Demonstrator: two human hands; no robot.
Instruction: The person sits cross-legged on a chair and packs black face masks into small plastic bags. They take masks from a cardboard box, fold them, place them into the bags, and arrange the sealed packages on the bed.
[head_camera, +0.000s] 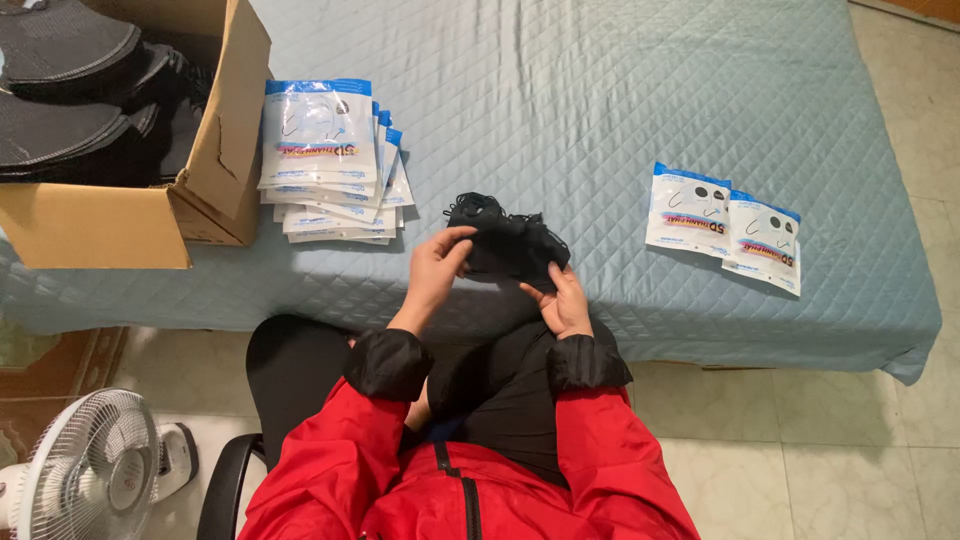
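black masks (505, 240) gripped by both hands' fingers, left hand (437, 265), right hand (562, 300).

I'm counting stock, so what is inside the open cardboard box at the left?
The brown cardboard box holds stacks of dark, rounded fabric pieces, lying in overlapping layers. The near wall and a raised flap cover the lower layers, so their number and the bottom cannot be seen.
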